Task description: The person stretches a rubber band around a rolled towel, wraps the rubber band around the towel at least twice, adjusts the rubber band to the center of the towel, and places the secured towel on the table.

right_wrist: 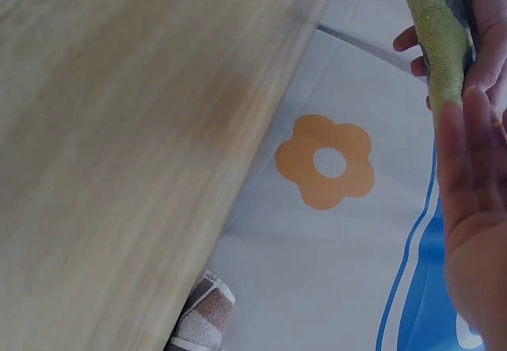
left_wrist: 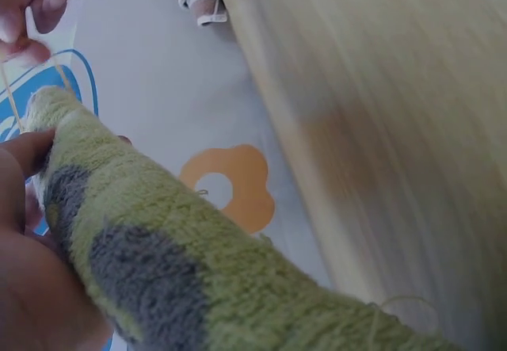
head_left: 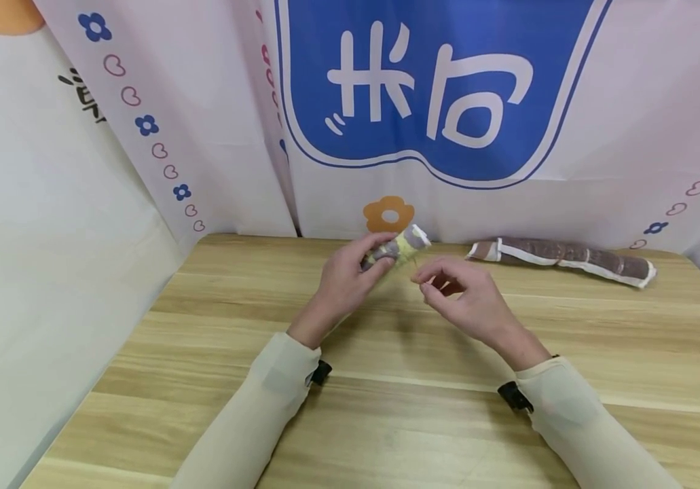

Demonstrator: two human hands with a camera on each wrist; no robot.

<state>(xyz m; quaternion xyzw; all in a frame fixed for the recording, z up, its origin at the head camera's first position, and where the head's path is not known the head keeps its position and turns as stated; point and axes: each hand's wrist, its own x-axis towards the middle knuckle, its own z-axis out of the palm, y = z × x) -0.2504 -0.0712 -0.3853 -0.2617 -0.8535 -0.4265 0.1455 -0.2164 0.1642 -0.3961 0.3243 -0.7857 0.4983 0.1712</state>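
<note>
The left hand [head_left: 343,277] is curled round a cloth roll [head_left: 409,246], raised above the wood-grained tabletop [head_left: 386,421]: a slim cylinder of fuzzy yellow-green pile with rounded grey patches and a white-edged end. Thin tan strands of a band [left_wrist: 11,97] run from it to the right hand [head_left: 470,297], pinching them. Farther right lies a dark brown roll [head_left: 591,260] with white edging.

The head view is bright and evenly lit, with faint, soft-edged shadows short of the far edge of the desk [head_left: 398,421] and a pale sheen toward its near edge. Both wrist views look dimmer, hazy, the desk grain blurred.
</note>
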